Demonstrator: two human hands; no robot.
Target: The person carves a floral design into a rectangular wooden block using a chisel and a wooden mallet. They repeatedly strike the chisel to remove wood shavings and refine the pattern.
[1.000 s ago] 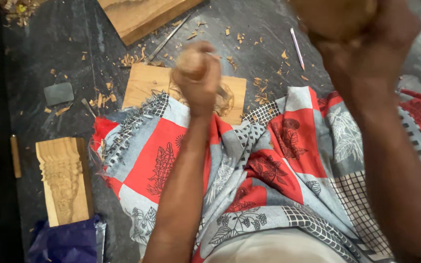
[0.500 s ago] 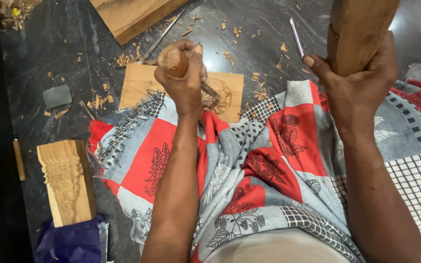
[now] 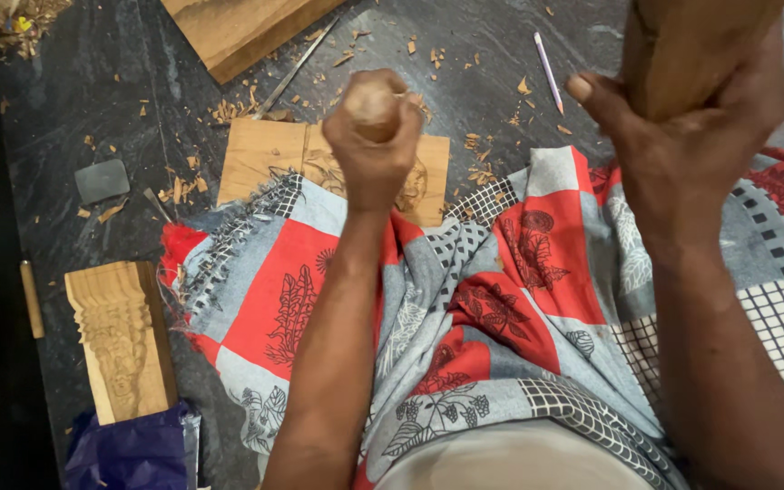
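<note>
Your right hand has brought the wooden mallet closer to the camera than half a second ago, and it stays raised at the top right, fingers wrapped fully round the block and thumb pressed along its left face. Your left hand is closed tight on the round-ended chisel handle and has hardly shifted over the last second, so the tool stays planted on the flat carving panel directly beneath that fist. The blade itself is hidden under the hand. Judging by this, the mallet is poised above the handle rather than on it, with the chisel already set for a blow. Wood chips lie scattered beyond your left hand, and a finished carved block rests well to its left on the dark floor
</note>
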